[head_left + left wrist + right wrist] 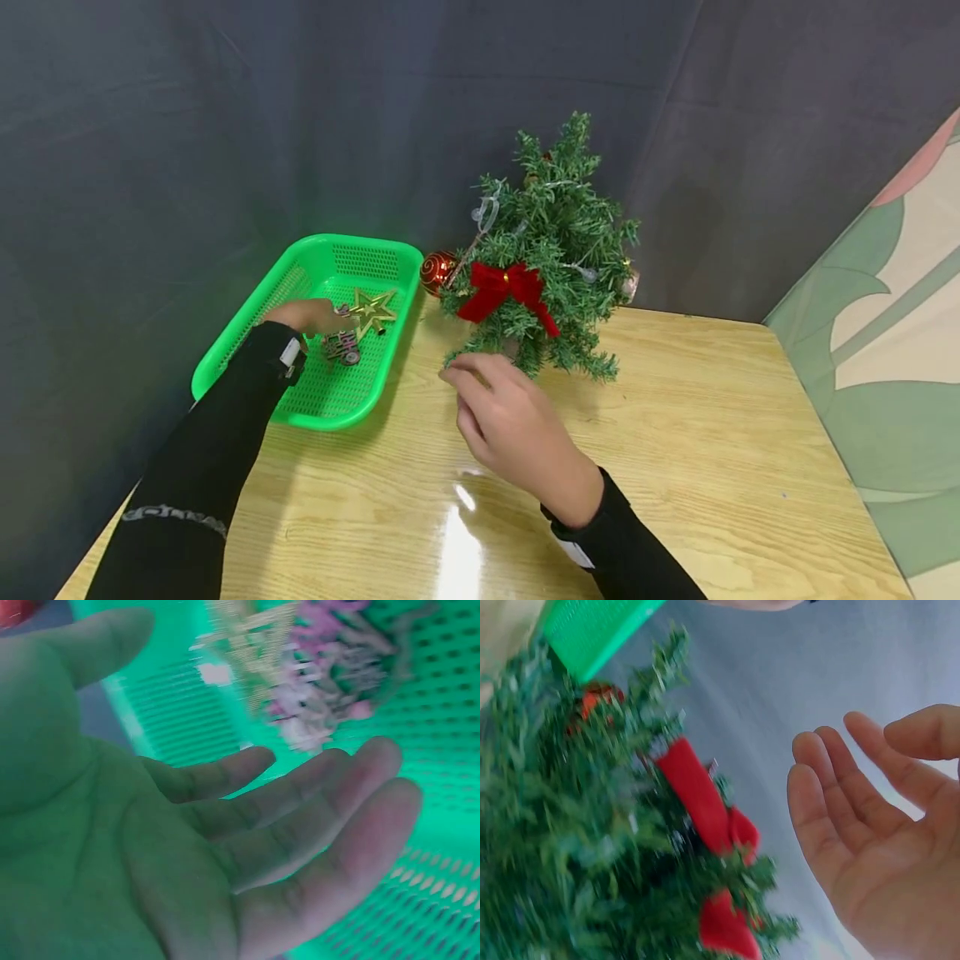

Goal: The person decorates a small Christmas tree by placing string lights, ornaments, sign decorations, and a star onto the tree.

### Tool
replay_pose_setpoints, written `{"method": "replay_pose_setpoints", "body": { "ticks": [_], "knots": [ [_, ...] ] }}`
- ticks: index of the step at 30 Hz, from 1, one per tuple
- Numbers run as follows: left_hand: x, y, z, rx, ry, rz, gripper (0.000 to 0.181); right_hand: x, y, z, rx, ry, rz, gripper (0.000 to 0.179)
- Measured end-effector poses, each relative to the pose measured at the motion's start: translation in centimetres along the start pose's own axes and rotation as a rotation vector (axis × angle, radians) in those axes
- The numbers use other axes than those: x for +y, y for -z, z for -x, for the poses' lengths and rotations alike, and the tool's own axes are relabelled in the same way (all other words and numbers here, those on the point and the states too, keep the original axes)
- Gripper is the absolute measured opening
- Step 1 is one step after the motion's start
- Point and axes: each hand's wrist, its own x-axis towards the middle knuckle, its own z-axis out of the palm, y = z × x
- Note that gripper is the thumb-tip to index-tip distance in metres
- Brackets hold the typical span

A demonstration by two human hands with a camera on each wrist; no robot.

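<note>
My left hand [302,317] reaches into a green plastic basket [324,423]. In the left wrist view its fingers [315,877] are loosely bent, with the palm bare and the thumb apart. Just past the fingertips lie a gold star ornament [372,312] and a pinkish lettered ornament [347,348], blurred in the wrist view. My right hand [510,421] hovers over the table in front of a small Christmas tree [573,242]. Nothing sits in its palm, and its fingers [814,817] are relaxed beside the tree. A red bow [491,292] hangs on the tree's front.
A red bauble [438,272] with swirls hangs at the tree's left, close to the basket's rim. Other small ornaments sit among the branches. Dark cloth [375,125] rises behind the wooden table [712,417], and a leaf-patterned cloth [900,400] borders it on the right.
</note>
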Motion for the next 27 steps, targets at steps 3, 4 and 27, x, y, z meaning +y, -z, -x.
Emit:
{"method": "replay_pose_setpoints", "body": {
  "ticks": [3,4,27],
  "knots": [
    [0.3,-0.8,-1.0,-0.001,0.049,-0.041,0.084,0.2,-1.0,-0.5,-0.039,0.017,0.005,0.027],
    [0.4,-1.2,-1.4,-0.001,0.058,-0.056,0.084,0.3,-1.2,-0.6,-0.050,0.018,0.005,0.027],
    [-3.7,-1.8,-1.7,0.301,-0.008,0.284,0.037,1.7,0.2,0.1,-0.021,-0.025,-0.009,0.019]
  ]
}}
